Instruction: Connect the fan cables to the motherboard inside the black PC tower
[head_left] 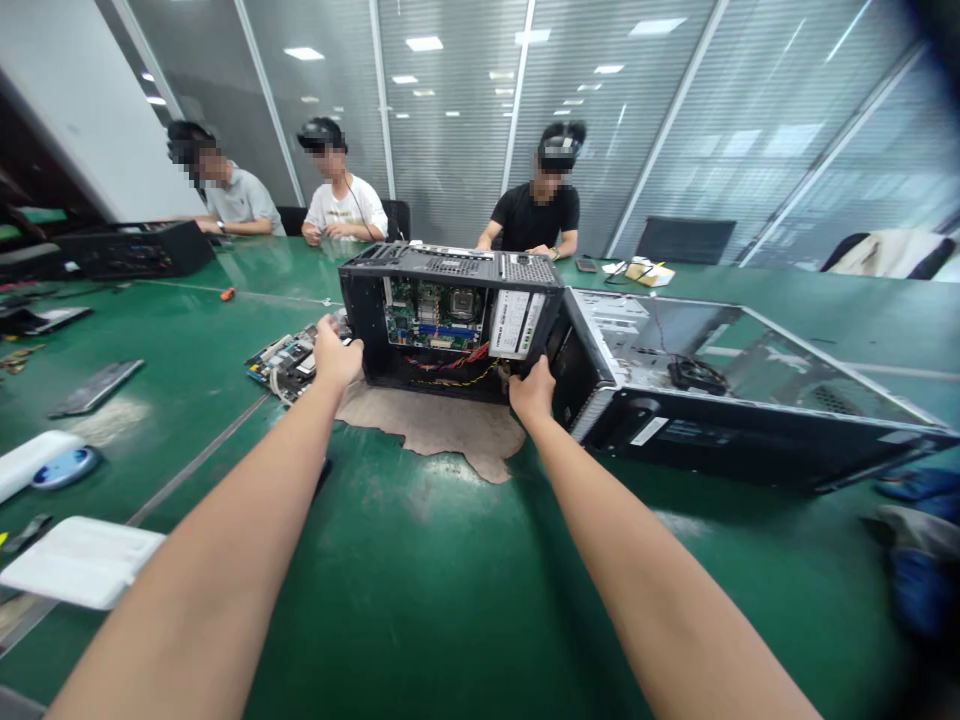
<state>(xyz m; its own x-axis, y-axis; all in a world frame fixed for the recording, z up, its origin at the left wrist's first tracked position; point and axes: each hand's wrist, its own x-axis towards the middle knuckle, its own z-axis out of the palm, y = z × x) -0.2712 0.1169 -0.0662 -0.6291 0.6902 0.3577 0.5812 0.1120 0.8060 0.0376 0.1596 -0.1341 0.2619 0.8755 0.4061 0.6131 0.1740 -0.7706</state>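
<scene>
A black computer case (pixel 364 330) stands in front of me, its open side facing me. Inside it show a green motherboard (pixel 431 310), a power supply (pixel 516 322) with a white label, and red and yellow cables. My left hand (pixel 335 357) grips the case at its left edge. My right hand (pixel 534 390) is closed on its lower right edge. Under the case lies a ragged brown cloth (pixel 450 430). A loose circuit board (pixel 281 365) rests on the table beside my left hand.
A second, opened case (pixel 720 440) lies to the right, close to my right hand. Another black case (pixel 135 250) stands far left. Nearer on the left are a white box (pixel 79 560) and a dark flat part (pixel 96 388). Three people sit across the green table (pixel 420 580).
</scene>
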